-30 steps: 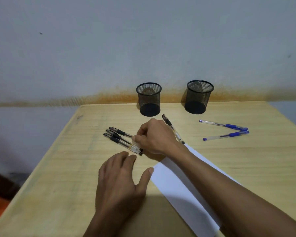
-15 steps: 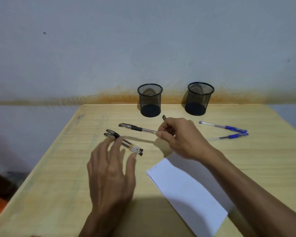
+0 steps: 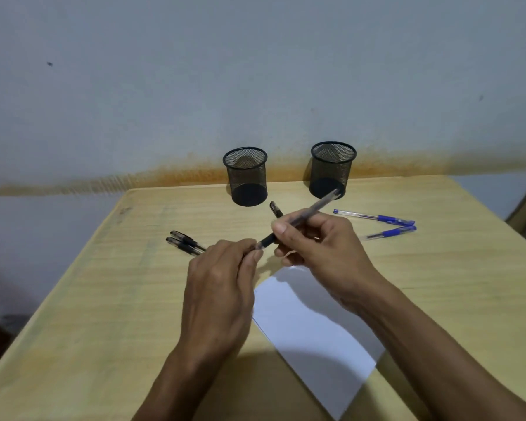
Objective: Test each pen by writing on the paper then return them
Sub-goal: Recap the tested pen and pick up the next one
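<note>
My right hand (image 3: pixel 322 247) grips a black pen (image 3: pixel 308 211) by its barrel, above the table, its rear end pointing up toward the right cup. My left hand (image 3: pixel 222 287) pinches the pen's front end, where the cap or tip sits. A white sheet of paper (image 3: pixel 310 338) lies under my hands. Two black pens (image 3: pixel 182 242) lie to the left, partly hidden by my left hand. Another black pen (image 3: pixel 275 209) shows just behind my right hand. Two blue pens (image 3: pixel 383 224) lie to the right.
Two black mesh pen cups stand at the back of the wooden table (image 3: pixel 88 329), the left cup (image 3: pixel 246 176) and the right cup (image 3: pixel 332 168), both looking empty. A grey wall rises right behind them.
My right hand lifted one black pen from the group at left and turned it over the paper. My left hand rose from the table and took hold of the pen's front end.
</note>
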